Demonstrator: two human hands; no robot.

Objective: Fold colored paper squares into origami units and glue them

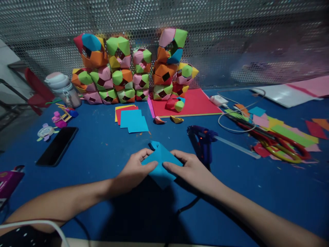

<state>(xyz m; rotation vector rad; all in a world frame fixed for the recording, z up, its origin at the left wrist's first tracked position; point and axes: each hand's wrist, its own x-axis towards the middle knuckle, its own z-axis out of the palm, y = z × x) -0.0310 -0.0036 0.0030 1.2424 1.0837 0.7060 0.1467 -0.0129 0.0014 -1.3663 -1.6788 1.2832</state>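
Note:
A square of blue paper [162, 175] is held between my two hands, one corner toward me and one away, with a crease line down its middle. My left hand [136, 166] grips its left side, thumb on top and fingers underneath. On the right side my right hand [189, 168] pinches it the same way. Just beyond the far corner lies a small folded blue paper piece [154, 144]. Close to my right hand a dark blue hot glue gun [205, 137] with a clear glue stick rests on the table.
Stacked folded-paper balls [119, 80] stand at the back by a perforated metal screen. Colored squares [131, 118], red sheets [192, 103] and small folded pieces lie before them. At left are a phone [58, 145] and bottle [63, 89]; at right, scissors [280, 151], paper scraps and a white cable.

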